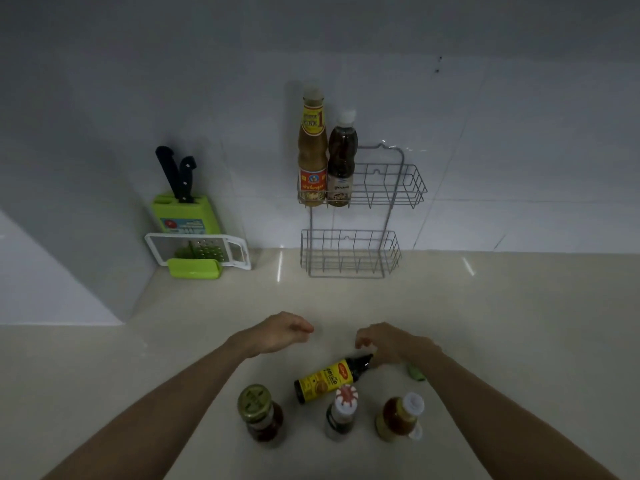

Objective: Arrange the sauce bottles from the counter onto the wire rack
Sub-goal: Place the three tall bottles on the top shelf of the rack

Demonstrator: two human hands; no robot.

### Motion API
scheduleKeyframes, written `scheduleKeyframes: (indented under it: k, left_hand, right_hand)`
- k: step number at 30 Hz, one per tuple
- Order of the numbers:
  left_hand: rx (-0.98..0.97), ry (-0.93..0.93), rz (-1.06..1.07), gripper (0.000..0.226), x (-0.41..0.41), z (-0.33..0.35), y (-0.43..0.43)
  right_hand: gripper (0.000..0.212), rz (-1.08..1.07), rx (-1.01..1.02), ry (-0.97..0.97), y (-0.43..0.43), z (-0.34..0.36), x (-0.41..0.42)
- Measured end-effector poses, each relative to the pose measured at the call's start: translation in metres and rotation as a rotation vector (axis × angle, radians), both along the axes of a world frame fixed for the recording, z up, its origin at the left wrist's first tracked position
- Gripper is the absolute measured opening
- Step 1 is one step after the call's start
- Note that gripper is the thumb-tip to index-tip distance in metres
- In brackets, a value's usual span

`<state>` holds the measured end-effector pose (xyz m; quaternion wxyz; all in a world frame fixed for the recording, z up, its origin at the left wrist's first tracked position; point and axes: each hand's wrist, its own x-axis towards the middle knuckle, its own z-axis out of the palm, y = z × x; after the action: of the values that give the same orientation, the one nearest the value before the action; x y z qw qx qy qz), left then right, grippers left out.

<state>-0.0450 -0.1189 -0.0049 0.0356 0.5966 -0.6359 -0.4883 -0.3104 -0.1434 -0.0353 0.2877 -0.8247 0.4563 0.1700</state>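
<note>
Looking down at a pale desk (502, 323) that runs back to a white tiled wall (519, 133), pretty dim light overall. On the wall hangs a two-tier wire rack (381, 188). Its top basket has two bottles standing upright at the left end, touching each other: a tall yellow-label bottle (312, 150) and a shorter dark bottle (341, 161) right of it. Rest of that basket and the lower basket hold nothing.

Off in the left corner sits a green knife block (187, 216) with two black handles sticking out, and a white grater (199, 252) with a green holder leans in front of it, well apart from the rack.

Both arms reach in from the bottom edge. The left hand (282, 332) hovers over bare desk, fingers loosely curled, holding nothing. The right hand (391, 341) is down by the neck of a dark bottle with a yellow label (329, 377) lying on its side; fingers curled, and I can't tell if they've got it, since the cap end is hidden under the hand.

Nearer the camera three more stand in a row: a green-lid jar (259, 415), a bottle with a red-and-white cap (341, 415), and an orange bottle with a white cap (400, 419). A small green thing (415, 372) peeks out behind the right wrist, too hidden to identify.
</note>
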Motion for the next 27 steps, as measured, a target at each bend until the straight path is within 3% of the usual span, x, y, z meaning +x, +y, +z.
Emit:
scheduleKeyframes:
  k: [5,9,11,15,17,21,27]
  left_hand:
    - [0.044,-0.014,0.002,0.038,0.003,-0.015,0.01]
    - [0.067,0.0,0.015,0.038,0.0,-0.019,0.01]
    - [0.073,0.01,0.009,0.039,-0.001,-0.021,0.01]
    - [0.063,0.035,0.031,0.039,-0.003,-0.021,0.008]
    - [0.03,0.046,0.073,0.041,-0.005,-0.021,0.005]
    - [-0.146,0.127,0.244,0.045,-0.008,-0.009,-0.007]
    - [-0.501,0.304,0.455,0.056,-0.022,0.051,-0.048]
  right_hand:
    - [0.043,0.077,-0.004,0.145,0.009,-0.022,0.003]
    - [0.038,0.013,0.084,0.129,0.004,-0.021,0.004]
    - [0.032,-0.105,0.159,-0.008,-0.002,-0.011,0.001]
    - [0.029,-0.55,0.461,-0.529,-0.003,0.011,0.001]
    - [0.031,-0.654,0.479,-0.677,0.0,0.016,0.007]
    - [0.024,-0.704,0.331,-0.918,-0.006,0.039,0.017]
    - [0.012,-0.667,-0.219,-1.131,-0.054,0.133,0.003]
